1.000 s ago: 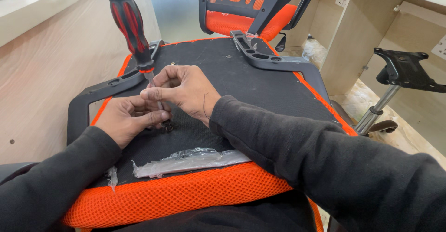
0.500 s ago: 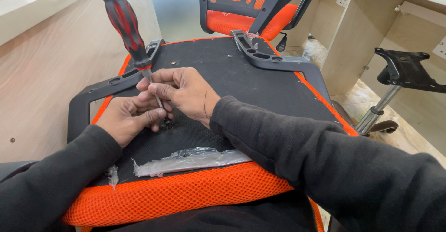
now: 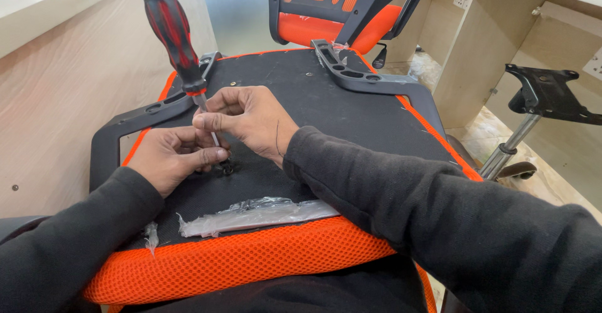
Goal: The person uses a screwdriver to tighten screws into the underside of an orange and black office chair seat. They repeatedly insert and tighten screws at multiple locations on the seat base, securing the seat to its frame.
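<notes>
An upturned office-chair seat with a black fabric underside and orange mesh edging (image 3: pixel 351 106) lies across the person's lap, its underside facing up. A screwdriver with a red-and-black moulded handle and a thin steel shaft (image 3: pixel 169 28) stands on it, leaning a little to the upper left, its tip down at a small dark metal screw or washer (image 3: pixel 227 168) on the black fabric.

The right hand (image 3: pixel 248 120) is curled, with thumb and forefinger pinched around the steel shaft just below the handle's collar. The left hand (image 3: pixel 172 160) rests on the seat, its fingers folded and the fingertips closed in at the lower end of the shaft, just beside the screw; whether they grip the screw itself cannot be told. Both arms wear dark long sleeves.

Near the front edge of the seat lies a crumpled strip of clear plastic wrap (image 3: pixel 251 214). Two black plastic armrest brackets are fixed to the seat, one at the left (image 3: pixel 116 137) and one at the far right (image 3: pixel 351 73). Beyond the seat stands an orange mesh chair back with a black frame (image 3: pixel 342 6). To the right, on the floor, is a black chair mechanism plate on a chrome gas-lift post (image 3: pixel 539 100). Pale wooden table panels (image 3: pixel 56 87) flank the scene.
</notes>
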